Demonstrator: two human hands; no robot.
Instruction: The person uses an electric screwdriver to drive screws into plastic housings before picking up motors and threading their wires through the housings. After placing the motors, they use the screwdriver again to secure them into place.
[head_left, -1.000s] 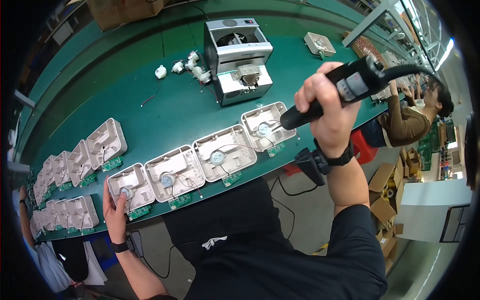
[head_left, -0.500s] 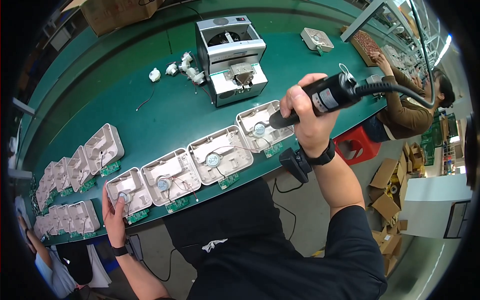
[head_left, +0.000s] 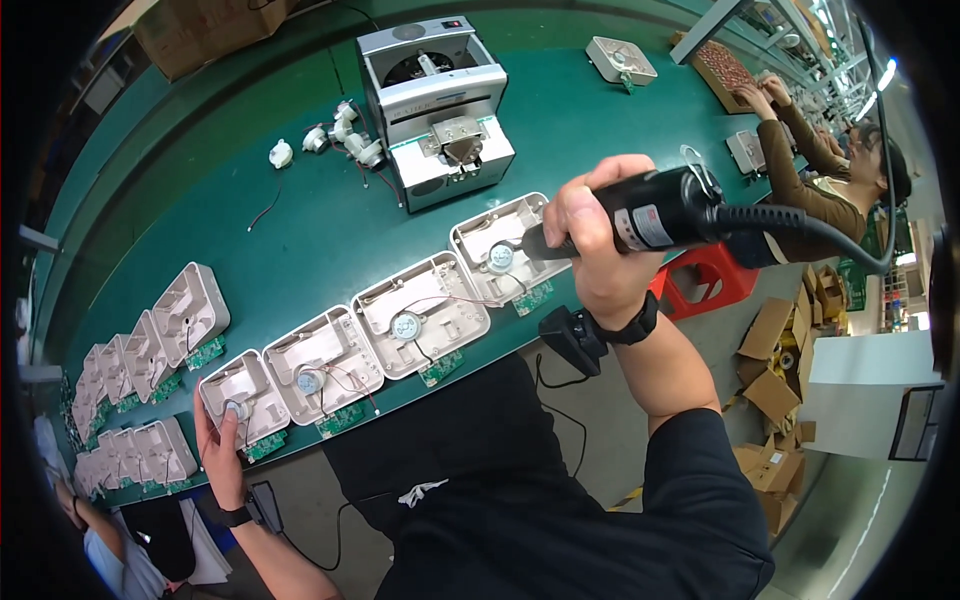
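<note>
In front of me, a row of several off-white plastic housings (head_left: 418, 350) stands along the bench's near edge. They hold round motors (head_left: 405, 326), and green circuit boards (head_left: 441, 368) hang from wires at their near sides. My left hand (head_left: 222, 460) grips the leftmost housing (head_left: 252, 388) of this row, fingers along its outer left wall and thumb inside by the motor. My right hand (head_left: 604, 240) is wrapped round a black corded electric screwdriver (head_left: 668, 205). Its nose points left over the rightmost housing (head_left: 478, 235), near the motor there; the bit's tip is hard to make out.
A grey and black machine (head_left: 432, 110) stands behind the row, with loose white motors (head_left: 345, 135) beside it. More housings (head_left: 187, 315) are lined up at left. One housing (head_left: 620, 62) lies far right, near a co-worker (head_left: 845, 185). A red stool (head_left: 708, 280) stands beyond the bench.
The whole view has shifted a little, so the bench things sit further left. Both hands keep their holds, and the screwdriver stays by the rightmost housing. The co-worker's hands have moved slightly.
</note>
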